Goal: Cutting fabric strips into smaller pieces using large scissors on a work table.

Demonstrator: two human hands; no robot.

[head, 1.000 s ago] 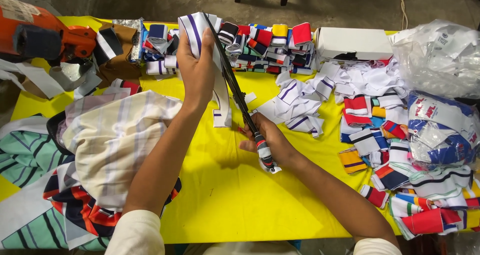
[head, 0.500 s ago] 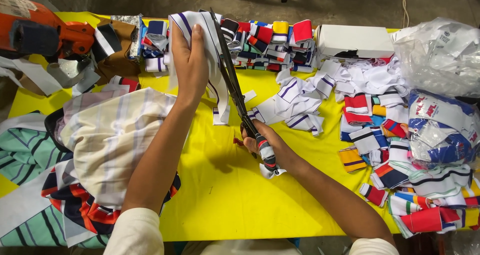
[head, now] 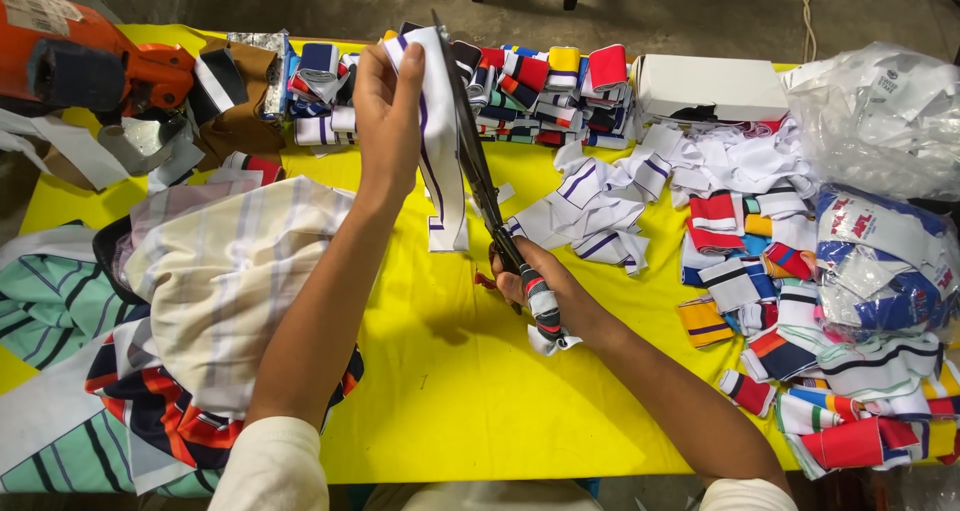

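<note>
Seen from the head camera, the left hand (head: 388,111) is raised over the far half of the yellow table (head: 450,391), its fingers and thumb closed on the upper part of a white cloth strip (head: 440,141) with purple lines, which hangs down so that its lower end sits just above the tabletop. The right hand (head: 535,286) is wrapped tight around the cloth-bound handles of a pair of scissors (head: 478,166), whose long dark blades point up and away, lying right along the strip's right edge; whether the blades are parted cannot be told. Beneath and in front of both hands the yellow surface lies bare down to the near edge, the widest open room in view. Everything else crowds the borders: a row of folded coloured pieces (head: 540,91) along the far edge, a white box (head: 710,86) beside it, a clear plastic bag (head: 880,111) at the far right corner, loose white strips (head: 590,211) just right of the scissors, mixed striped scraps (head: 820,371) down the right side, a pile of striped fabric (head: 220,281) to the left under the left forearm, and an orange machine (head: 70,66) at the far left corner.
</note>
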